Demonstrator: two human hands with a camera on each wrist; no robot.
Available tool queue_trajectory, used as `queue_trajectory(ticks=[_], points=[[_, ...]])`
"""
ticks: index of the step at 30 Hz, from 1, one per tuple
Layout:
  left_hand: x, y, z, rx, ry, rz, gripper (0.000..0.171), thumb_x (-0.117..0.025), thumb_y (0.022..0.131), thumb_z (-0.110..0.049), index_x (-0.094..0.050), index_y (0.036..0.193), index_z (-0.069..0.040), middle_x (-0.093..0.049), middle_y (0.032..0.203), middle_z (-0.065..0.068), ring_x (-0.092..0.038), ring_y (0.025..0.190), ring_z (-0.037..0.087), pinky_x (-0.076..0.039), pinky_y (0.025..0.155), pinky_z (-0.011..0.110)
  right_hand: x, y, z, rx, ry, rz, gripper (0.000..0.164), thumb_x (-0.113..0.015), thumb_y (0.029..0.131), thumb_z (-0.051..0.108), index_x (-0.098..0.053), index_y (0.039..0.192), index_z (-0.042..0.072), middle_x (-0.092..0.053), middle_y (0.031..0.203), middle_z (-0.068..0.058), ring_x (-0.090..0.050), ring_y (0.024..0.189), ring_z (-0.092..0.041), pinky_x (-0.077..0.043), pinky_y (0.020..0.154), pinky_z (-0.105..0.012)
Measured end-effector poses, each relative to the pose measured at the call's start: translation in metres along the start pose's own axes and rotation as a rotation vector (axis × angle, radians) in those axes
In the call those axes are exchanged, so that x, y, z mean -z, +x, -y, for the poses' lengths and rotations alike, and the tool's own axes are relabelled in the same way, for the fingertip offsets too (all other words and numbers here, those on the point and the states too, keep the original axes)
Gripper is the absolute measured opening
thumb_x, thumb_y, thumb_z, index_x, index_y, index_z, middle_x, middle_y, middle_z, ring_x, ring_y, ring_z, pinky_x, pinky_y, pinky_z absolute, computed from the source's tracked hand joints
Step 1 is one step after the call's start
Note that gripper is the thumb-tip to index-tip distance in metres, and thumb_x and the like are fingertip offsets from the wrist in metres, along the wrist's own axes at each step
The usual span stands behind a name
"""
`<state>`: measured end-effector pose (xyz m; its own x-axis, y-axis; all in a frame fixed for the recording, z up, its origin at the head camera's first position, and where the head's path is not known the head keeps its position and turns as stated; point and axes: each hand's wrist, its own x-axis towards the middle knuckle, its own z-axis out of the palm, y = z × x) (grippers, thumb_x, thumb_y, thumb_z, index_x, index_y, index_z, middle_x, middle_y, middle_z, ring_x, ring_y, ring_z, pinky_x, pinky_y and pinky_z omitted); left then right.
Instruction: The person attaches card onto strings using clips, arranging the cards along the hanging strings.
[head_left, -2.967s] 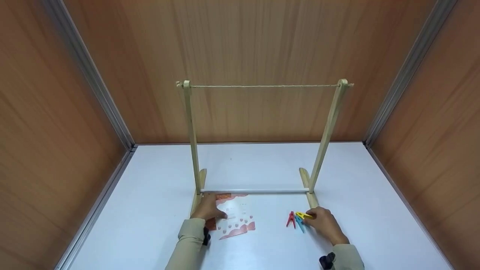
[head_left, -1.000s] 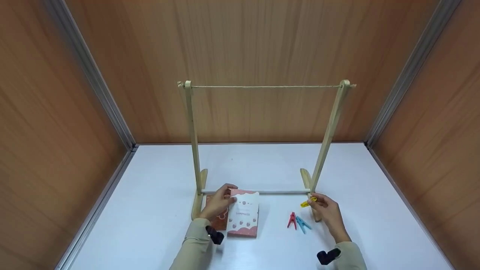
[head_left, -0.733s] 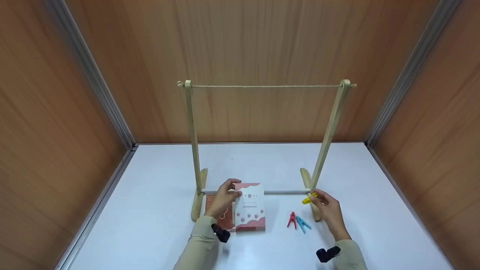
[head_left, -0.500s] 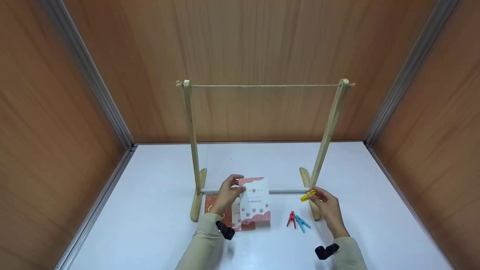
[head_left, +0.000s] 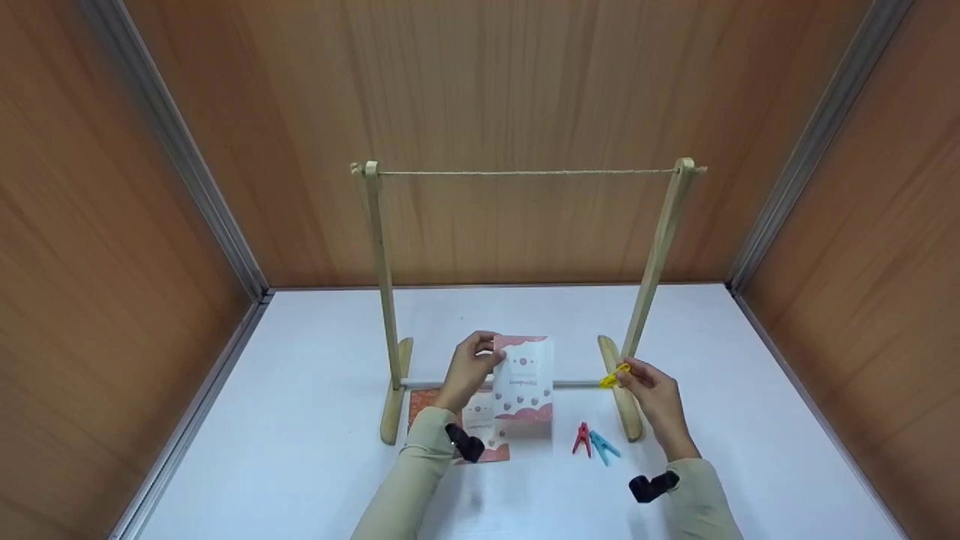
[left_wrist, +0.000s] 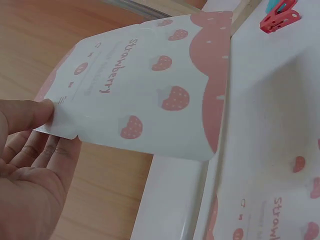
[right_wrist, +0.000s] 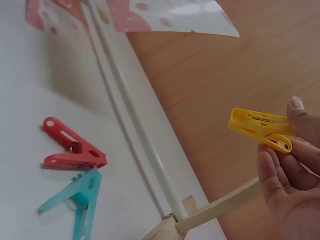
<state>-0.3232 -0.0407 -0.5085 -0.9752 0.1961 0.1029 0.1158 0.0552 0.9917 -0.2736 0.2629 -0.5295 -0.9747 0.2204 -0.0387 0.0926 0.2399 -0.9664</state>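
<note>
Left hand: the left hand (head_left: 471, 363) pinches the top left corner of a strawberry-print pouch (head_left: 525, 376) between thumb and fingers, holding it upright above the table (head_left: 300, 420), in front of the rack's lower rail.
Right hand: the right hand (head_left: 652, 397) pinches a yellow clothespin (head_left: 613, 376) between thumb and fingertips, lifted off the table beside the rack's right post.
Clothespin jaws: pressed together, holding nothing.
Rack: a wooden drying rack (head_left: 384, 300) stands mid-table with a string (head_left: 525, 172) stretched between its two post tops.
On the table: a second strawberry pouch (head_left: 480, 439) lies flat below the held one; a red clothespin (head_left: 581, 439) and a blue clothespin (head_left: 602, 445) lie touching, near the right foot.
</note>
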Motion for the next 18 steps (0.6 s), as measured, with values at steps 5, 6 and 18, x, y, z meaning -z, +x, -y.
queue_trajectory(ticks=[5, 6, 18], points=[[-0.007, 0.011, -0.001, -0.015, 0.01, -0.019, 0.027, -0.062, 0.092, -0.007, -0.058, 0.117, 0.002, -0.065, 0.104, 0.016, -0.064, 0.086, 0.015, -0.055, 0.074, 0.029, 0.002, 0.004, 0.011, 0.008, -0.029, 0.002, 0.057, -0.066, 0.09, 0.038, -0.053, 0.135, 0.007, -0.056, 0.134, -0.016, -0.058, 0.108, -0.008, -0.047, 0.09, -0.014], [-0.008, 0.013, -0.002, -0.015, 0.012, -0.018, 0.026, -0.062, 0.092, -0.008, -0.058, 0.116, 0.002, -0.065, 0.104, 0.015, -0.064, 0.086, 0.014, -0.055, 0.074, 0.028, 0.003, 0.004, 0.013, 0.009, -0.025, 0.006, 0.056, -0.066, 0.09, 0.037, -0.053, 0.136, 0.007, -0.056, 0.134, -0.015, -0.059, 0.108, -0.007, -0.047, 0.091, -0.014], [-0.022, 0.026, -0.028, -0.011, -0.004, -0.014, 0.023, -0.063, 0.091, -0.009, -0.06, 0.113, -0.002, -0.066, 0.1, 0.01, -0.067, 0.086, 0.014, -0.056, 0.075, 0.028, 0.004, 0.01, 0.051, 0.125, 0.05, -0.013, 0.053, -0.07, 0.087, 0.028, -0.055, 0.133, 0.005, -0.057, 0.133, -0.018, -0.058, 0.095, 0.011, -0.046, 0.085, -0.008]])
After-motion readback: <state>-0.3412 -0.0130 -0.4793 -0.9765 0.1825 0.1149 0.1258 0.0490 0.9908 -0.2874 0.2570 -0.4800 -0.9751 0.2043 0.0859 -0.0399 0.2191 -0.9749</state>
